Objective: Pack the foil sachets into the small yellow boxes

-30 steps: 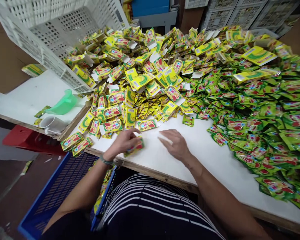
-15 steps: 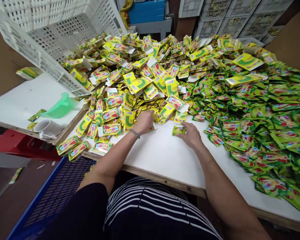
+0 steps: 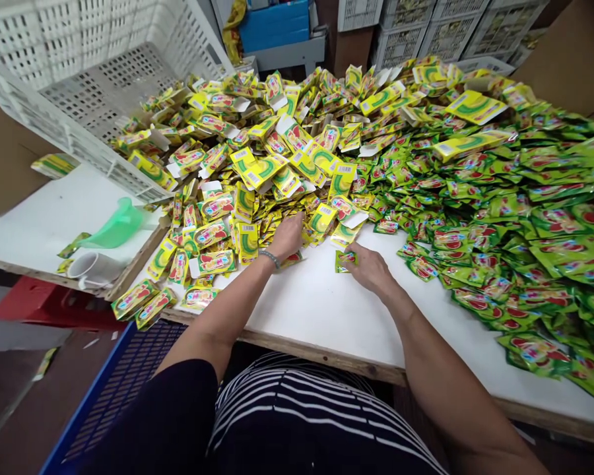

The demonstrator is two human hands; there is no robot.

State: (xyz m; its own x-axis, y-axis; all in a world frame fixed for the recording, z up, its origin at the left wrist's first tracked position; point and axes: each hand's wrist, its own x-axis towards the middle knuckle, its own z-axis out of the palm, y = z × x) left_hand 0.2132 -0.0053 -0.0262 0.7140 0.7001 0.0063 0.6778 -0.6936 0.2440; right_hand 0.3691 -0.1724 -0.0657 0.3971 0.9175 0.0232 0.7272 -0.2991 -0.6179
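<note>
My right hand [image 3: 371,269] pinches a small green sachet [image 3: 344,262] just above the white tabletop [image 3: 321,310]. To its left, my left hand [image 3: 288,237] reaches to the near edge of a heap of small yellow sachets [image 3: 272,227]; its fingers are mostly hidden, so I cannot tell what they hold. A printed packet [image 3: 293,259] lies partly under that hand. Yellow cartons [image 3: 247,243], many with open flaps, are heaped beyond and to the left of both hands. On the right spreads a big pile of green sachets [image 3: 475,237] with red fruit pictures.
A white plastic crate [image 3: 79,145] leans at the back left, its mouth towards the cartons. A green scoop [image 3: 113,224] and a white mug [image 3: 95,269] stand on the left side table. Below is a blue crate [image 3: 113,389]. Stacked white crates [image 3: 426,39] stand behind.
The view has shifted slightly. My right hand keeps hold of the green sachet, with its fingers a little more closed around the edge. My left hand stays by the yellow sachets.
</note>
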